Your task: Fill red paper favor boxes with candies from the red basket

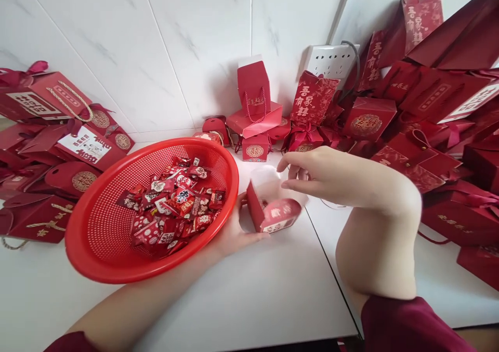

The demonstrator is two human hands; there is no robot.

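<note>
White tabletop [273, 300] spreads across the lower middle of the frame, a dark line [331, 263] slanting through it. Nearest you, your dark red sleeves [405, 323] show along the bottom edge, left and right. Your left forearm [156, 300] runs up from the lower left, past the near rim of a red plastic basket [101, 227], which holds a pile of wrapped sweets [179, 201]. Your left hand [234, 235] is clamped on a small red box [281, 214] at the centre of the frame, thumb along its lower front edge, other fingers at its left side; the box is open at the top. Your right hand [307, 171] hangs above and behind it, somewhat blurred, fingers curled, thumb apart from the forefinger. Red gift boxes crowd the left [37, 217] and right [368, 120] of the frame. Further back, upper centre, more red boxes [253, 81] stand near a white socket strip [331, 61] and veined wall tiles [210, 29].
</note>
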